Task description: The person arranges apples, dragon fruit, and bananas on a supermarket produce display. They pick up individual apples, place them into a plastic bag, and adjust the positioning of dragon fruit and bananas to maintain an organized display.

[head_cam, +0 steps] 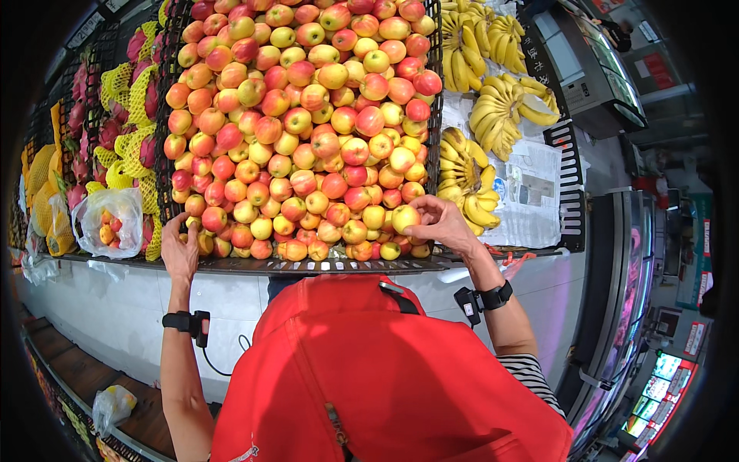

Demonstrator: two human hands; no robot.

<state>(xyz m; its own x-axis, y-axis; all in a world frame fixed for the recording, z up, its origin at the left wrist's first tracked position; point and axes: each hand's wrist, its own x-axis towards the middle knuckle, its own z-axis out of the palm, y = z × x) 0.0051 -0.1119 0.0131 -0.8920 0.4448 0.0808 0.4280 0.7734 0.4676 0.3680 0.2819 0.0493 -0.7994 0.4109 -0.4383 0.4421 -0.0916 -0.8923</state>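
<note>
Red-and-yellow apples [300,121] fill a black slatted crate [323,265] in front of me. At its right front, my right hand [441,222] has its thumb and fingers around a yellow apple [405,219], among the top fruit. My left hand [180,245] is at the left front corner of the crate. Its fingertips are beside a small yellowish apple [193,223], partly covered by them; whether they grip it is unclear. A black strap with a small device is on each wrist.
Bananas [465,173] lie on newspaper [528,190] to the right. Dragon fruit [109,133] in yellow foam nets and a plastic bag [109,222] of small fruit are at left. Behind me, another bag [114,409] rests on a brown wooden surface [75,369]. Display cases [623,277] stand farther right.
</note>
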